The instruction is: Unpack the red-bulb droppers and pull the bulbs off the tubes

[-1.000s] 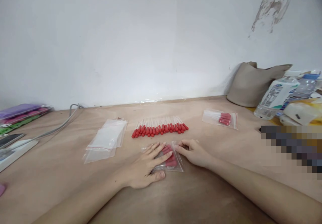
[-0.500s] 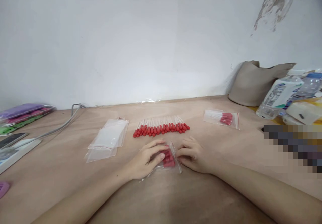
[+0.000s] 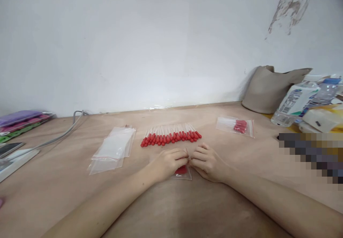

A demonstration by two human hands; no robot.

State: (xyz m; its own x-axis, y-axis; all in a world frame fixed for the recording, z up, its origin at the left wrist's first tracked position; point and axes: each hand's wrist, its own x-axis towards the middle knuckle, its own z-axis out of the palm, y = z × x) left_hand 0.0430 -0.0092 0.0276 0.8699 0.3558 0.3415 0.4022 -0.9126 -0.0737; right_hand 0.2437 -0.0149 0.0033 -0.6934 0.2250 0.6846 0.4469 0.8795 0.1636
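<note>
Bag [image 3: 185, 176], red tips [image 3: 181, 170] partly hidden by left hand [image 3: 169, 162].

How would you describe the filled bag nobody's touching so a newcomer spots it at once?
By the wall on the right stands a grey-brown container. On the tabletop to its front left lies a clear bag with red-headed sticks inside. Unlike the flat bags at left, it holds sticks; unlike the handled bag at the left hand and right hand, it lies untouched.
</note>
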